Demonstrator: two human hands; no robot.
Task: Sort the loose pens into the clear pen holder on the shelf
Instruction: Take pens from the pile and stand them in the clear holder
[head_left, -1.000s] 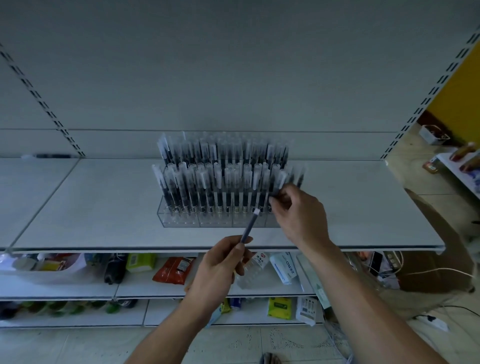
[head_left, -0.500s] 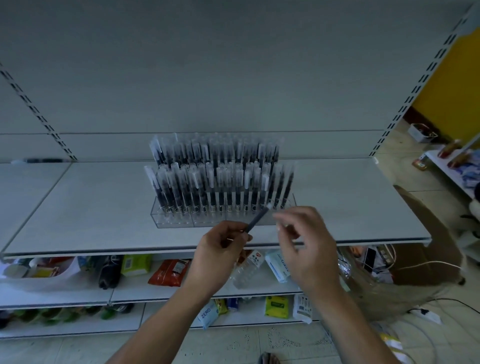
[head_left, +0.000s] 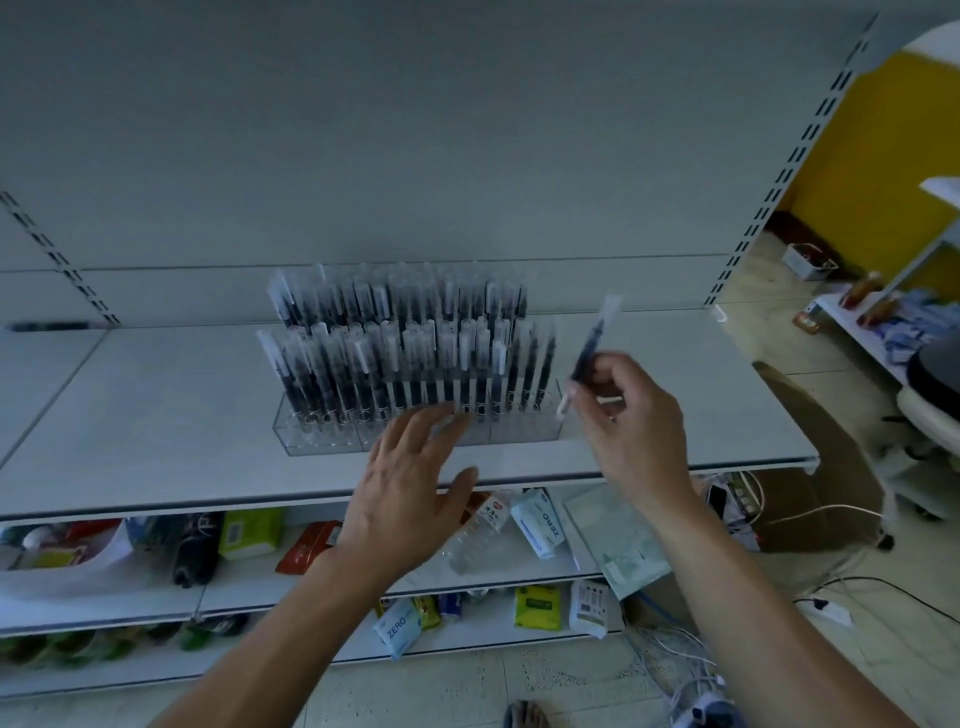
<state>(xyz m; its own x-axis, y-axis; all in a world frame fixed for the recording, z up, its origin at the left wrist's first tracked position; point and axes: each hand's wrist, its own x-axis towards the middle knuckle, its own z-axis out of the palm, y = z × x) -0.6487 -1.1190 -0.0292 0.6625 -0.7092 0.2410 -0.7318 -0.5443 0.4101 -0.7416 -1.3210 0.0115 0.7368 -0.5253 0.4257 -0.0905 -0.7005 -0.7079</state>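
Note:
A clear pen holder stands on the white shelf, filled with two rows of dark pens with clear caps. My right hand is raised just right of the holder and pinches one dark pen, which points up and slightly right. My left hand hovers flat in front of the holder with spread fingers and holds nothing. Its fingertips hide part of the holder's front wall.
The lower shelves hold packets, a water bottle and tissue packs. A dark pen lies at the far left back of the shelf. Cables trail on the floor at the right.
The pen passed from my left hand to my right hand, which lifted it up and to the right. My left hand opened and moved toward the holder's front.

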